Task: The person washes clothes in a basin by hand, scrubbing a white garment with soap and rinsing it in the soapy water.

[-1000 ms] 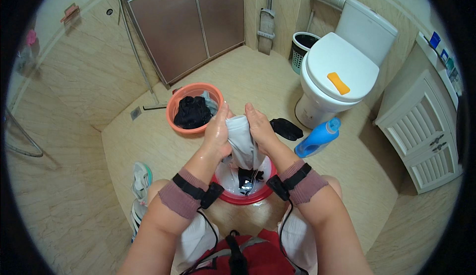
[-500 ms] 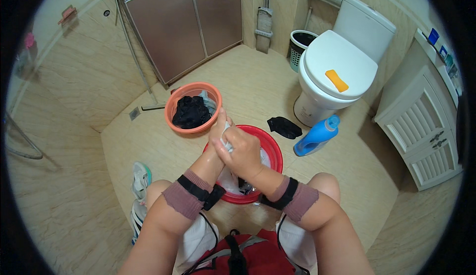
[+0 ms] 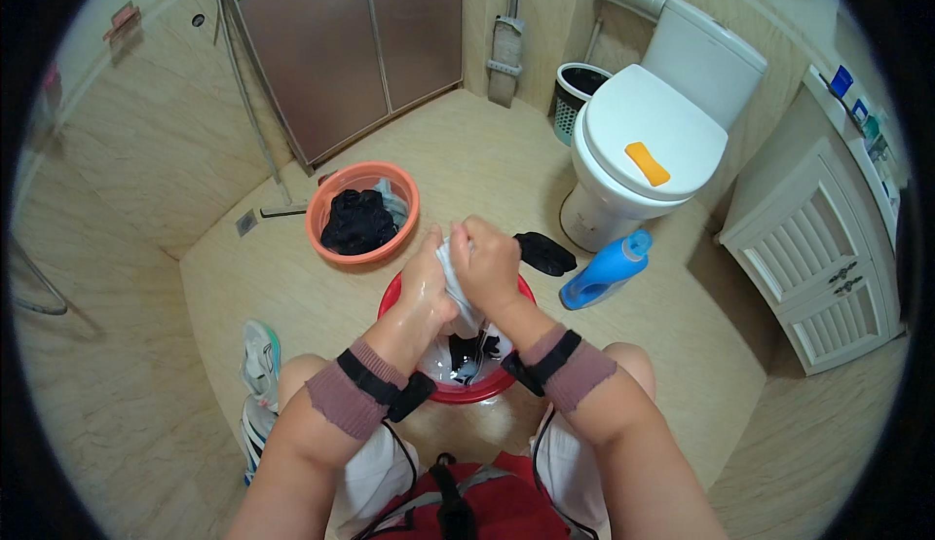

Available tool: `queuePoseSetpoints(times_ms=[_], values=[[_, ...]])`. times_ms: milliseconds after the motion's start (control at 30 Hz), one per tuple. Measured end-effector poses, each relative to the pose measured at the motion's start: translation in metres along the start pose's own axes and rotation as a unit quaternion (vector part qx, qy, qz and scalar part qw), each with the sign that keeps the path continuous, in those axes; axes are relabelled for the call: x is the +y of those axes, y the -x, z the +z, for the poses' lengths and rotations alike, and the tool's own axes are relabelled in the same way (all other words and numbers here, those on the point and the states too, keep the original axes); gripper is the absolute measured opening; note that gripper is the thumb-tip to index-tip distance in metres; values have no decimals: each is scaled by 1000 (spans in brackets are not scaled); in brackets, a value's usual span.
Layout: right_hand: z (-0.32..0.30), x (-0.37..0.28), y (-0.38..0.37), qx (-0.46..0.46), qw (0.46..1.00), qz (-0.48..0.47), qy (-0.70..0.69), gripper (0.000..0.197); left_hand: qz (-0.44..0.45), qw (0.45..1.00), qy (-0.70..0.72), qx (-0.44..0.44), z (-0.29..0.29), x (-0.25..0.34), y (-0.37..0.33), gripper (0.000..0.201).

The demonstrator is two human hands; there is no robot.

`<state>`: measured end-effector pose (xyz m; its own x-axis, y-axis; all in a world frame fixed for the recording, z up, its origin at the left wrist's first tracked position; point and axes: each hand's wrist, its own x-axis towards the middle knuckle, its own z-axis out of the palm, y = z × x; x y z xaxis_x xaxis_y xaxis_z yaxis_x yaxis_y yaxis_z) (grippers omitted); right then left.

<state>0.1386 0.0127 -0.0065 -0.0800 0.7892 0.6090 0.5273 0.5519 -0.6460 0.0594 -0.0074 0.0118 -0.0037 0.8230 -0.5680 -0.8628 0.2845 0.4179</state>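
Note:
Above a red basin [image 3: 469, 396], my left hand [image 3: 425, 282] and my right hand [image 3: 489, 262] are close together, both closed on a wet white cloth [image 3: 460, 292]. The cloth hangs between them toward the basin, and its exact kind is hard to make out. Suds cover my left wrist. Soapy water and a black-and-white piece of laundry [image 3: 473, 350] show in the basin below my hands. To the far left, an orange basin [image 3: 314, 219] holds dark and grey clothes [image 3: 358, 223].
On the floor to the right are a black piece of cloth [image 3: 547, 254] and a blue detergent bottle [image 3: 606, 272]. Beyond them stands a toilet [image 3: 653, 131] with an orange sponge-like piece [image 3: 647, 164] on its lid. Shoes [image 3: 260, 365] lie at left; a white cabinet [image 3: 818, 238] stands right.
My hands have drawn slightly apart, my right hand turning upright, and more of the white cloth now shows between them. The whole view has shifted slightly.

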Motion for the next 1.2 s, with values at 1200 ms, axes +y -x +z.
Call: queuePoseSetpoints(times_ms=[1200], values=[[1, -38, 29, -32, 986, -145, -81, 29, 115, 990, -36, -67, -63, 28, -44, 35]])
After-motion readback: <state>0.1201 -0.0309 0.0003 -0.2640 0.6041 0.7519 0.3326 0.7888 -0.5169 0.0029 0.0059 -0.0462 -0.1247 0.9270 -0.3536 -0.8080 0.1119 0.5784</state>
